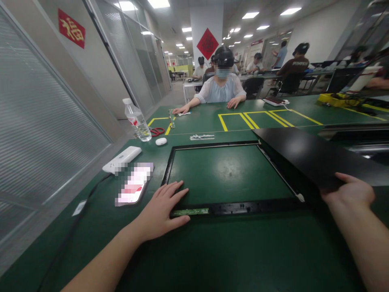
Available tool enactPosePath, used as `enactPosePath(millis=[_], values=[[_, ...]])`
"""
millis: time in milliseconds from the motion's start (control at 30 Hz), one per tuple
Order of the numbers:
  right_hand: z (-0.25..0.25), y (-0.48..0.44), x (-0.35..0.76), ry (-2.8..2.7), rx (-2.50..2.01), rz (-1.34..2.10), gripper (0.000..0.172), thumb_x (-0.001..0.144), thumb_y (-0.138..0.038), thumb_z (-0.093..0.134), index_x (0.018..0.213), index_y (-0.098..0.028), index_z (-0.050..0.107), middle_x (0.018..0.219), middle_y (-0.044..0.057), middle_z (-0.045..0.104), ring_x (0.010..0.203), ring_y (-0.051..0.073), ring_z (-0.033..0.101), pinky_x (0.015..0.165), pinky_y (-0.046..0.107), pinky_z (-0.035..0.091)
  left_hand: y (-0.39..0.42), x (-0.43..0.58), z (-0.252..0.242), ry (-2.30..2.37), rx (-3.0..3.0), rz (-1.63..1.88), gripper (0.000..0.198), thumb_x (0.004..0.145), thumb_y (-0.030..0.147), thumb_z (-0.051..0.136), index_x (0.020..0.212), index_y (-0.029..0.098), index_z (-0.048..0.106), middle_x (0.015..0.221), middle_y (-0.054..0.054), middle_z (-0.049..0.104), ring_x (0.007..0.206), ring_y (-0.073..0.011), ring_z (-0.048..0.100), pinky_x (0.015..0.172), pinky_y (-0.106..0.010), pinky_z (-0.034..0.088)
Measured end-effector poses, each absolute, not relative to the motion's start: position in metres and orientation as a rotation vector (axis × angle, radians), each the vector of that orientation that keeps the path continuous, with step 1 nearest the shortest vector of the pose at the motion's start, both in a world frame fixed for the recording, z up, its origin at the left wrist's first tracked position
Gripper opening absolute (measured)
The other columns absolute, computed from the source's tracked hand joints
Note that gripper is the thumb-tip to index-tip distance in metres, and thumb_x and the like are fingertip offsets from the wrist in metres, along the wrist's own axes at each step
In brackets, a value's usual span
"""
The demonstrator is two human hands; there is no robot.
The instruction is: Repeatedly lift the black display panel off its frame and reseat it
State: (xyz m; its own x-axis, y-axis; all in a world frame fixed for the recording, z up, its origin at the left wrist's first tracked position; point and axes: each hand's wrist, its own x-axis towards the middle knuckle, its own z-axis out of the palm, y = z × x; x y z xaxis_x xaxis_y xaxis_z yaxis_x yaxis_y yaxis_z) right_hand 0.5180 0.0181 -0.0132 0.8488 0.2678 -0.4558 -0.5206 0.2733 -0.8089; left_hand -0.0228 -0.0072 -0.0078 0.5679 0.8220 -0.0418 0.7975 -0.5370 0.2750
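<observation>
A black rectangular frame [258,207], like a monitor bezel, lies flat on the green table [225,251]. A narrow green circuit board [191,211] sits in its near left corner, and thin strips run along its right and far sides. My left hand [165,205] rests over that near left corner, fingers apart, thumb close to the circuit board. On the right, my right hand [349,192] grips the near edge of a large flat black panel [316,156], thumb on top, other fingers hidden beneath. The panel is tilted, its far left corner close to the frame's far right corner.
Left of the frame lie a phone [135,184], a white power bank [123,159], a white earbud case [161,141], a water bottle [138,121] and red-handled scissors [157,132]. Small white pieces [202,137] lie beyond the frame. A person [221,85] sits opposite, hands on the table.
</observation>
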Motion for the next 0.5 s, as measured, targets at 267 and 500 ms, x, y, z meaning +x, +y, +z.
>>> enactPosePath(millis=[267,500], values=[[-0.008,0.013,0.501,0.326,-1.211,0.538,0.035,0.056,0.004,0.05,0.082,-0.019,0.059,0.108,0.006,0.068,0.085,0.018,0.072,0.074,0.043,0.068,-0.009,-0.02,-0.001,1.353,2.526,0.11,0.081,0.094,0.069,0.058,0.162,0.026,0.047,0.173,-0.014,0.035,0.157,-0.0416,0.033,0.125,-0.066,0.026],[-0.009,0.012,0.508,0.319,-1.238,0.61,0.041,0.055,0.005,0.048,0.086,-0.02,0.058,0.116,0.007,0.069,0.09,0.021,0.074,0.071,0.043,0.067,-0.012,-0.012,0.014,1.353,2.456,0.081,0.081,0.094,0.066,0.061,0.16,0.022,0.049,0.172,-0.017,0.035,0.157,-0.0435,0.032,0.125,-0.067,0.023]])
